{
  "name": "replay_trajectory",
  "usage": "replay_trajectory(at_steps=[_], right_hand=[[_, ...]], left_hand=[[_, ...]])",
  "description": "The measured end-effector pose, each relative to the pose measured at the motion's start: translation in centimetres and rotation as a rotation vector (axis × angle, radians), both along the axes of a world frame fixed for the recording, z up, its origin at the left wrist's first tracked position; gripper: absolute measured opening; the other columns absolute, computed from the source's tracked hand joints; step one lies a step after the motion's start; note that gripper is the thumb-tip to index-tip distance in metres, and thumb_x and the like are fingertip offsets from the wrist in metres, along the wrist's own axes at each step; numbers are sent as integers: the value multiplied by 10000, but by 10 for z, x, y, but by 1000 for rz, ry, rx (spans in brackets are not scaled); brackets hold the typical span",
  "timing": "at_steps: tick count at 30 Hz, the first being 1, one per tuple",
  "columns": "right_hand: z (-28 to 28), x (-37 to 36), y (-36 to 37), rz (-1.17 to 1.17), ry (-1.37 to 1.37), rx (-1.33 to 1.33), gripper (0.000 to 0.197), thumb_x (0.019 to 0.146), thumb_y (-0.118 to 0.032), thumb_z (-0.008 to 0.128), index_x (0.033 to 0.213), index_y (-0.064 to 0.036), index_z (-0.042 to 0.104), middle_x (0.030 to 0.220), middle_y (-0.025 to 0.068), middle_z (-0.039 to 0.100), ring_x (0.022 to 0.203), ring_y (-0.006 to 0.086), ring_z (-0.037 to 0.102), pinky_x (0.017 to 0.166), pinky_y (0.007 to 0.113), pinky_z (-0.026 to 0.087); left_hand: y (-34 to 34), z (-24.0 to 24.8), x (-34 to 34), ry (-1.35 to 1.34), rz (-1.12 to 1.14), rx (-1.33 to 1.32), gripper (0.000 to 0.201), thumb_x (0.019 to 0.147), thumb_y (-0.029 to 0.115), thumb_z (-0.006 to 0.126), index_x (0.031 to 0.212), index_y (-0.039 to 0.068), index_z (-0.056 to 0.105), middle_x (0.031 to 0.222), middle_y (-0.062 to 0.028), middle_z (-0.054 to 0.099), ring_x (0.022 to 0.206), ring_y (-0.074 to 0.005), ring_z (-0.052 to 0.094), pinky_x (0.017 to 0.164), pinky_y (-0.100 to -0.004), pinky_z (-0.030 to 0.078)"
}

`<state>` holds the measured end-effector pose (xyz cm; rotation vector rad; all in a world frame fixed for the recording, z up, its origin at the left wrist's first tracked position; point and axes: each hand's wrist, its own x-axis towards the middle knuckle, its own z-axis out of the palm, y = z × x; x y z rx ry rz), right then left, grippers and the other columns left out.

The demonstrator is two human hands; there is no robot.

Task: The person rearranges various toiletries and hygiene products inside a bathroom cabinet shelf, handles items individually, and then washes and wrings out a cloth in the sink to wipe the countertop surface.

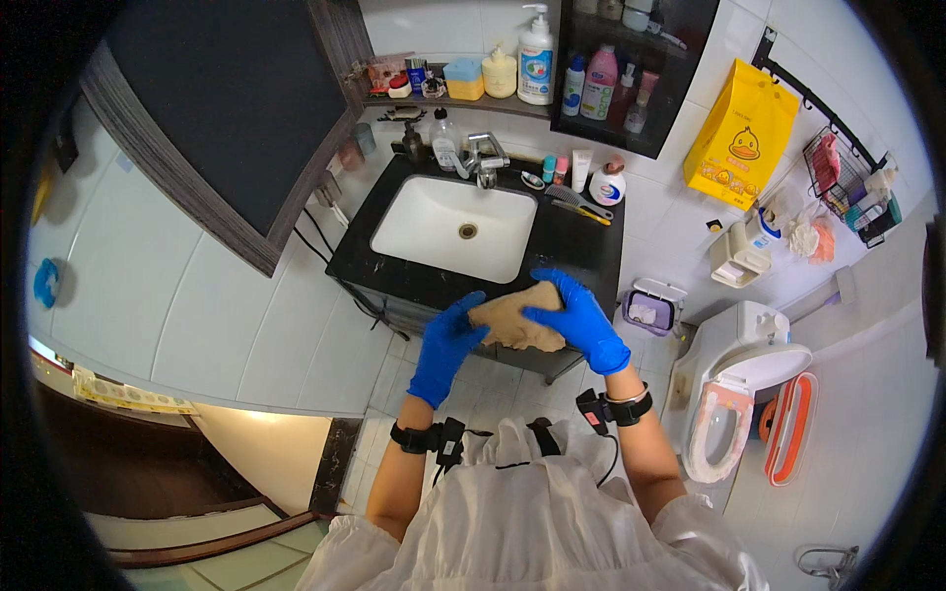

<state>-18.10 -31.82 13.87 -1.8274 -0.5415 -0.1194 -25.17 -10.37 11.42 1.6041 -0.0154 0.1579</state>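
Observation:
A crumpled tan cloth (519, 317) is held up between both hands, in front of the near edge of the black countertop (394, 274). My left hand (450, 345), in a blue rubber glove, grips the cloth's left side. On its right side my right hand (579, 323), gloved the same way, has hold of it with the thumb across the front. Some fingers are hidden behind the cloth. Just beyond is the white sink basin (414, 231) with a chrome faucet (484, 158) at its back.
Bottles, a white tube (581, 168) and a comb (579, 202) stand or lie along the counter's back. A shelf above bears a white pump bottle (535, 57). To the right are a small purple bin (650, 307) and a toilet (722, 424). A dark-framed mirror (227, 108) juts at the left.

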Motion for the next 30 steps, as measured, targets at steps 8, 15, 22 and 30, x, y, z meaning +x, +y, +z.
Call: replay_trajectory(at_steps=[8, 15, 22, 30], right_hand=[[-39, -5, -2, 168, -163, -351, 309, 780, -242, 704, 1006, -52, 610, 993, 143, 595, 954, 276, 574, 824, 344, 458], [-28, -23, 79, 449, 1096, 569, 360, 931, -359, 518, 1166, -87, 548, 1112, 92, 596, 1020, 226, 562, 940, 337, 411], [-123, -53, 140, 552, 1229, 804, 542, 964, -456, 336, 1391, -121, 339, 1410, 99, 390, 1264, 256, 397, 1064, 420, 308], [-122, -19, 185, 342, 1470, 1118, 654, 928, -577, 319, 1384, -109, 339, 1408, 124, 382, 1263, 331, 378, 1054, 518, 293]], left_hand=[[43, -39, -21, 66, -24, 646, 305, 848, 238, 646, 1059, 23, 599, 1040, -39, 616, 951, -151, 568, 807, -329, 455], [81, -26, -50, 411, 39, -792, 357, 935, 261, 529, 1222, 50, 499, 1146, -49, 551, 1052, -133, 505, 928, -283, 407], [110, -17, -37, 443, 228, -43, 473, 955, 324, 480, 1302, 10, 409, 1271, -106, 487, 1175, -184, 443, 1012, -288, 337], [201, -102, -31, 31, 428, 126, 257, 925, 129, 526, 1170, 53, 527, 1040, -63, 590, 935, -156, 562, 821, -282, 450]])
